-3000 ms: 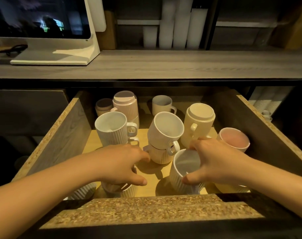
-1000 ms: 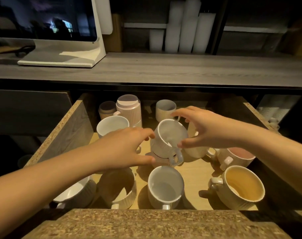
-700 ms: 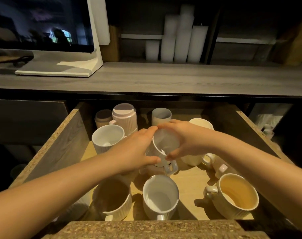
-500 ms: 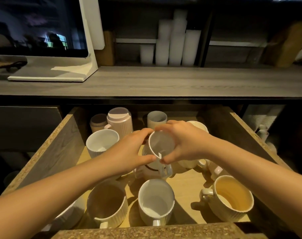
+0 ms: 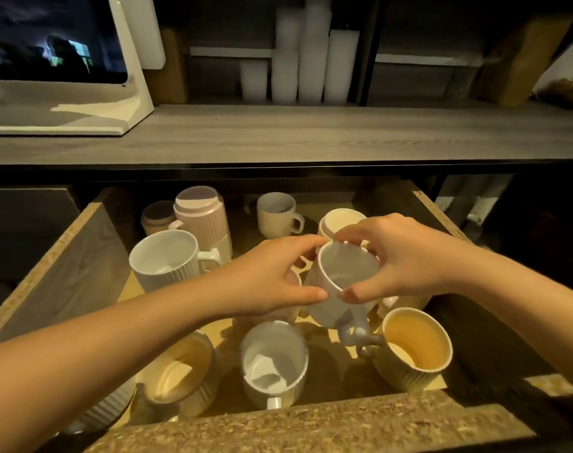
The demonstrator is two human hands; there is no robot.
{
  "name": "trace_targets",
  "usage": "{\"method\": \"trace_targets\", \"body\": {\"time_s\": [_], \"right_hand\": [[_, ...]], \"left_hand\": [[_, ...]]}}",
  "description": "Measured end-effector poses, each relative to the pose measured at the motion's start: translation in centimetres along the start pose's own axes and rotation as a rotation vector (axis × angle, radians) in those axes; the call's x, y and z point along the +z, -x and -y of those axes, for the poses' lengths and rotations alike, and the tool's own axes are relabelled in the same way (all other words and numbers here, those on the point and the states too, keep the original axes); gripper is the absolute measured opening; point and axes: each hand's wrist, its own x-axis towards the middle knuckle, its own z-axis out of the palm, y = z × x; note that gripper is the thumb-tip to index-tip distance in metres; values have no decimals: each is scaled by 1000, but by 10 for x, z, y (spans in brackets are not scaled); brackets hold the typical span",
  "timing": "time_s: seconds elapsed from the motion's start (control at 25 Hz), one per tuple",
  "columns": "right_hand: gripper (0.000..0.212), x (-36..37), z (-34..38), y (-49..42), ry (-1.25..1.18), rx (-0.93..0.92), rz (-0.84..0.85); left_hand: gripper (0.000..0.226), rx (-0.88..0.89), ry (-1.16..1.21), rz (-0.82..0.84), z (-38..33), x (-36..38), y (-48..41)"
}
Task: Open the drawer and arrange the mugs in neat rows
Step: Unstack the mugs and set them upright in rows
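The wooden drawer [image 5: 69, 256] stands pulled out with several ribbed mugs inside. My left hand [image 5: 265, 276] and my right hand [image 5: 406, 256] both grip a white mug [image 5: 344, 282] by its rim, lifted and tilted with its handle hanging toward me. Along the front sit a cream mug [image 5: 177, 371], a white mug [image 5: 273, 362] and a yellow mug [image 5: 412, 348]. A large white mug [image 5: 166, 256] stands at the left. A pink stack [image 5: 200, 214], a brown mug [image 5: 156, 215], a small white mug [image 5: 277, 214] and an upturned cream mug [image 5: 340, 220] stand behind.
The drawer's chipboard front edge [image 5: 311, 426] runs across the bottom. A grey countertop [image 5: 311, 132] overhangs the drawer's back, with a white monitor stand [image 5: 82, 106] at its left. White cup stacks [image 5: 304, 60] stand on the shelf behind. More white cups [image 5: 474, 204] show at the right.
Both hands closed on the tilted white mug in the middle and lifted it off the mug beneath, carrying it slightly right and toward me. The camera view shifted a little.
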Motion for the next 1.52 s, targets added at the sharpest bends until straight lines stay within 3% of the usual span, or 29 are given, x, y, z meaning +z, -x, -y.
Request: {"method": "trace_targets", "body": {"time_s": [0.36, 0.56, 0.88, 1.2, 1.32, 1.44, 1.52], "right_hand": [[65, 28, -6, -4, -30, -8, 131], [70, 37, -3, -5, 71, -15, 185], [79, 51, -5, 3, 175, -3, 408], [83, 53, -4, 10, 211, 0, 458], [68, 41, -11, 10, 85, 66, 470], [44, 26, -24, 16, 144, 121, 368], [39, 21, -32, 25, 173, 215, 393]], "left_hand": [[70, -48, -277, 221, 17, 15, 22], [68, -56, -405, 328, 18, 19, 28], [79, -31, -494, 405, 26, 30, 31], [75, -47, -503, 410, 21, 32, 30], [71, -12, -518, 390, 17, 30, 31], [62, 25, -464, 334, 6, 26, 24], [60, 71, -479, 322, -4, 26, 10]]}}
